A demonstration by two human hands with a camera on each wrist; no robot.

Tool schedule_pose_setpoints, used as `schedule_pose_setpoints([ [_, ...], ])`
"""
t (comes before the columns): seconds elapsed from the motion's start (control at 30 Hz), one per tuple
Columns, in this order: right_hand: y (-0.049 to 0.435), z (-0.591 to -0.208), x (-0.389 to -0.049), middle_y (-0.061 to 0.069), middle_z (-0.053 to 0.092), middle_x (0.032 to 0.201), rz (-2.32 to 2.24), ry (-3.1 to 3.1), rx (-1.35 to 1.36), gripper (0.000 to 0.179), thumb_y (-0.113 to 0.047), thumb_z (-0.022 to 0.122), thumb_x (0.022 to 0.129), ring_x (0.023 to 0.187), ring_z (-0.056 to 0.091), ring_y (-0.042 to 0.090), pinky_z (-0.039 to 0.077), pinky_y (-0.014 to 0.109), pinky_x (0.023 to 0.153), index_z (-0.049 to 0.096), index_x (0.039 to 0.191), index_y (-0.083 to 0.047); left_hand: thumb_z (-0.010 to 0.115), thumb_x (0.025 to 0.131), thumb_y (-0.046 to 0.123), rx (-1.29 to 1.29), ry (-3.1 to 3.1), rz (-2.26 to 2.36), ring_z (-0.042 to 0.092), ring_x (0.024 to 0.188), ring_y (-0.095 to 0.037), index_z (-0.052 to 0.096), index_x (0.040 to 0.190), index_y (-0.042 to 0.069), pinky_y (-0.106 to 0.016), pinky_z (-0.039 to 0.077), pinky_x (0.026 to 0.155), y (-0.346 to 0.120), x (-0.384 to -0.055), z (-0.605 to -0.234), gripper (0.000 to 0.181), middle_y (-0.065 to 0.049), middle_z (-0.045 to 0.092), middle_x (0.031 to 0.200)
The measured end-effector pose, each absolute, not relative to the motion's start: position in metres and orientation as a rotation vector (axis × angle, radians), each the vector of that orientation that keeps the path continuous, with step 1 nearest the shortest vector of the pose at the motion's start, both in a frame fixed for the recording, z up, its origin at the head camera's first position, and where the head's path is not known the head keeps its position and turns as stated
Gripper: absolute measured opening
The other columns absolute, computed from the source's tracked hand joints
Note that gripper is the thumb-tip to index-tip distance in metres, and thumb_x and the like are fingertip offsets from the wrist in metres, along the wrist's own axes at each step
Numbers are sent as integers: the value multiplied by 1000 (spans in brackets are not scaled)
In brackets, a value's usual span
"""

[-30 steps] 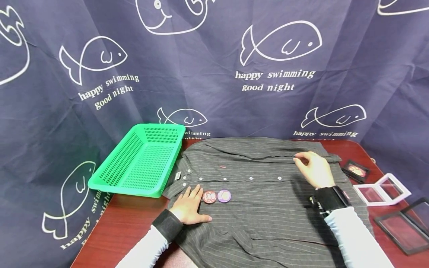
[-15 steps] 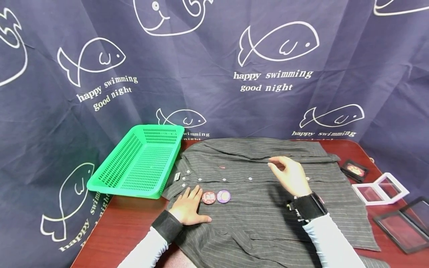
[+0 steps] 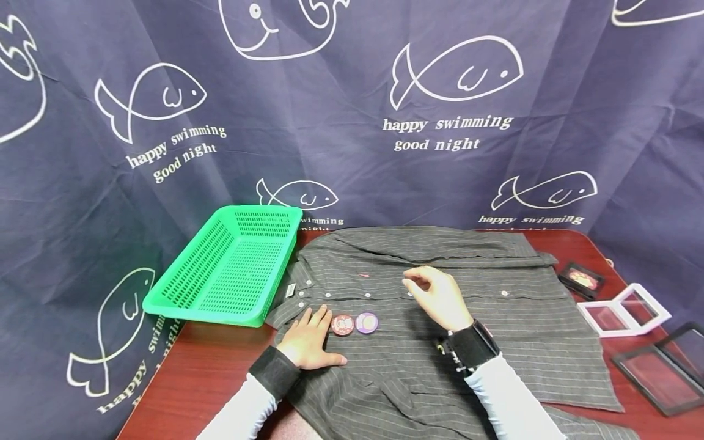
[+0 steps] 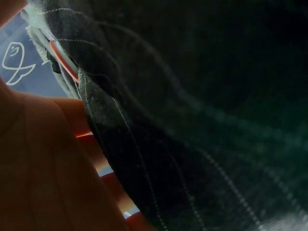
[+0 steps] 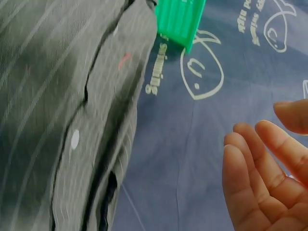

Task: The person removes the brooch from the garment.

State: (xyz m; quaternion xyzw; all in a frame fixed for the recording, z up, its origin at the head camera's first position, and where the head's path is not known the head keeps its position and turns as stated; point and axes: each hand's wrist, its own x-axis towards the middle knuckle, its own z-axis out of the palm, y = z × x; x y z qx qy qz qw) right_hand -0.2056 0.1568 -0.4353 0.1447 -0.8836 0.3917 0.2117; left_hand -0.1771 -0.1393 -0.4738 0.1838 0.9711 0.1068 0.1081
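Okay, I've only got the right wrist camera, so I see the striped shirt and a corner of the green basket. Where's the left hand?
Observer: In the head view, the left hand lies spread on the shirt, near its collar.
Operator: Anything lying next to it?
Observer: Yes, a red disc and a purple disc sit side by side on the shirt.
Operator: And beyond the shirt, on the person's right?
Observer: There's an open white case on the table.
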Motion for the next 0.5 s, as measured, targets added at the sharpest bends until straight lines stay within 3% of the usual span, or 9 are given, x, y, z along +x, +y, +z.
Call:
schedule_pose_setpoints([
  [0.5,115,-449,-202,1,73,91,1226,-2526,534,15,-15,73,86,77,65,10,53,24,71,75,98,-8,74,71,62,535,2852,313,31,142,-47,39,147,0,-63,34,108,-138,-177,-472,104,-16,36,156],
])
